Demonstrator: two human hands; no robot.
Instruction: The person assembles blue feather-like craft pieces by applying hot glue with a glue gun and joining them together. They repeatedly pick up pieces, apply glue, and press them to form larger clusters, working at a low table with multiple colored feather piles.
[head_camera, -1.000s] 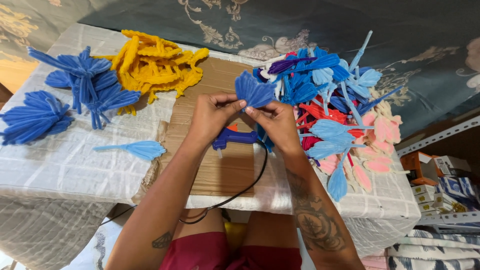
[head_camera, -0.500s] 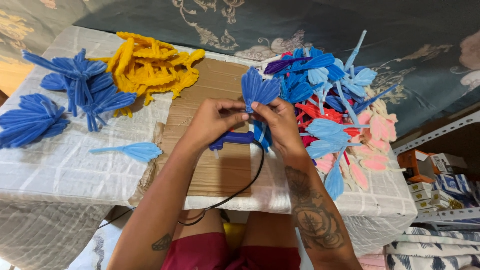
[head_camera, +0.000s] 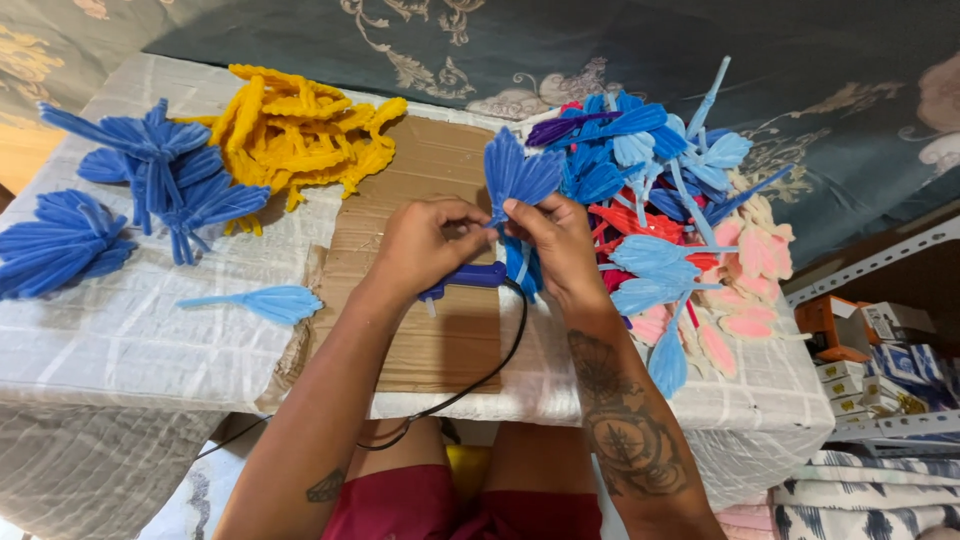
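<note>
Pinching a blue petal fan (head_camera: 520, 172) between left hand (head_camera: 425, 240) and right hand (head_camera: 560, 245), over the cardboard (head_camera: 430, 330); I judge loosened fingertips would let its strips splay apart

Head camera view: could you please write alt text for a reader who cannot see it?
Two bare hands, the left hand and the right hand, pinch a blue fan-shaped leaf piece above a cardboard sheet on a cloth-covered table. A blue glue gun lies below them. Heaps of yellow pieces and mixed blue, red and pink pieces lie around.
</note>
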